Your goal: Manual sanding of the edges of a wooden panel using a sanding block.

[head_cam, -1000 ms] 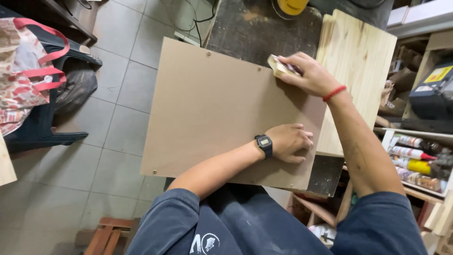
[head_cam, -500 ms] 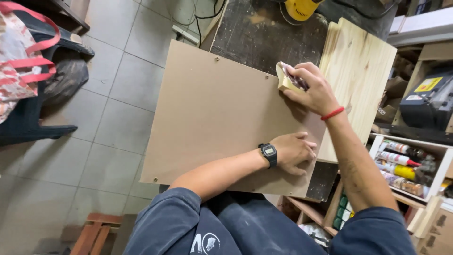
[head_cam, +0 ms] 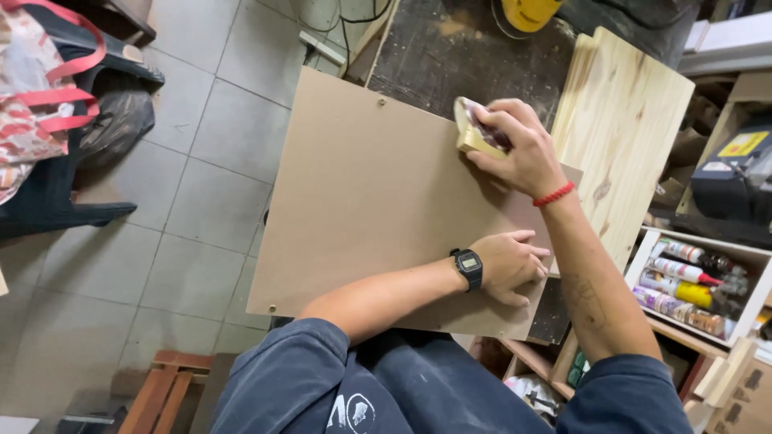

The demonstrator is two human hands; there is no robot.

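The right hand (head_cam: 515, 149) grips a pale sanding block (head_cam: 473, 133), pressed on the brown fibreboard panel (head_cam: 378, 201) at its far edge; the left hand (head_cam: 507, 261) lies flat, fingers spread, pinning the panel's near right corner; the panel overhangs the dark workbench (head_cam: 450, 56) beside a pine board (head_cam: 623, 120); hard strokes could tip it.

the right hand (head_cam: 519, 153) is in the upper right of the frame, fingers curled in a grip, forearm going down to the lower right. the left hand (head_cam: 508, 261) lies flat, palm down, at centre right.
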